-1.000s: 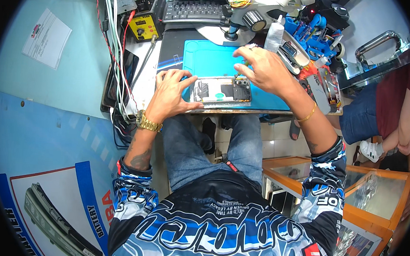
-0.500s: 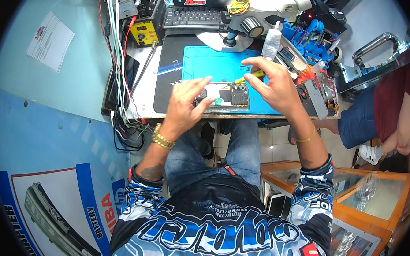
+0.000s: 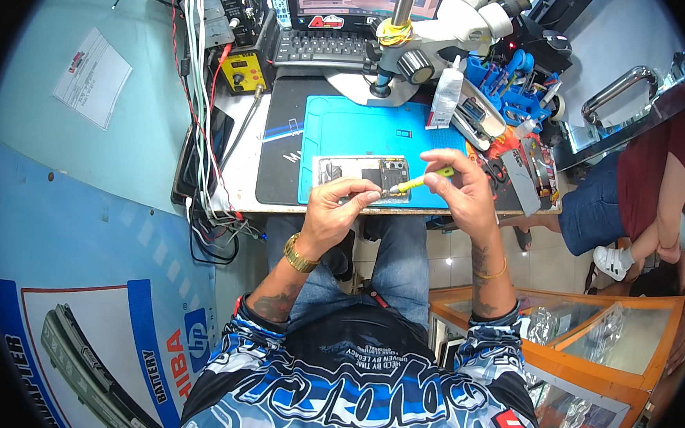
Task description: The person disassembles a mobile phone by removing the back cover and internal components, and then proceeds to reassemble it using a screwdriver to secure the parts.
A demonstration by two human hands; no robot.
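An opened phone (image 3: 349, 167), its inner parts bare, lies near the front edge of the blue work mat (image 3: 344, 120). Between thumb and fingers my right hand (image 3: 466, 198) grips a slim yellow-green hand tool (image 3: 415, 184), its pale tip pointing left over the phone's right end. The tool's exact kind is too small to make out. My left hand (image 3: 340, 214) is over the phone's near edge, thumb and forefinger pinched together close to the tool's tip. Whatever sits in that pinch is too small to tell.
Behind the mat stands a microscope (image 3: 418, 66), with a keyboard (image 3: 321, 49) to its left. A white tube (image 3: 445, 99) and a blue tool holder (image 3: 522, 99) are at right. Cables (image 3: 196, 111) hang beside a yellow-fronted station (image 3: 241, 73). Another person (image 3: 635, 177) is at far right.
My left thumb and forefinger have closed into a pinch and moved right, toward the tool's tip. My right hand has come lower in the view, still with the yellow-green tool. The camera view has shifted slightly.
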